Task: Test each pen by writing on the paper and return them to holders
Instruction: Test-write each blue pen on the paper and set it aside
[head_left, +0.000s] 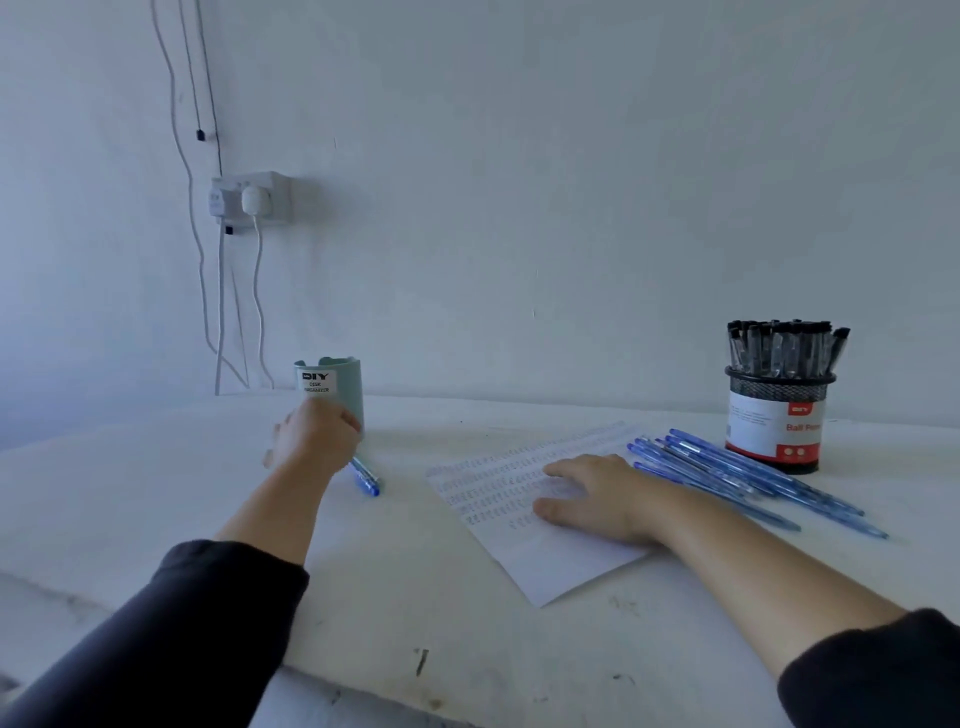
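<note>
Left hand (314, 434) sits low in front of the teal desk organizer (332, 387), fingers curled around a blue pen (366, 475); the pen's lower end slants down to the tabletop (415, 597) just below the hand. Which end is the tip: cannot tell.

Right hand (597, 493) lies flat on the paper (524, 561), fingers straight and spread, holding nothing, apparently pinning the sheet.

Paper: several rows of small test marks fill its upper half; the lower part is blank. Judgement: a good number of pens already tried.

A loose bunch of blue pens (737, 475) lies on the tabletop just right of the paper, in front of the black mesh holder (779, 421), which is packed with black-capped pens (784, 351).

No pens show above the organizer's rim from here, so returns there look barely begun. Whether the loose pens are tested or waiting: cannot tell. Probably mid-task, with much still to put away.
</note>
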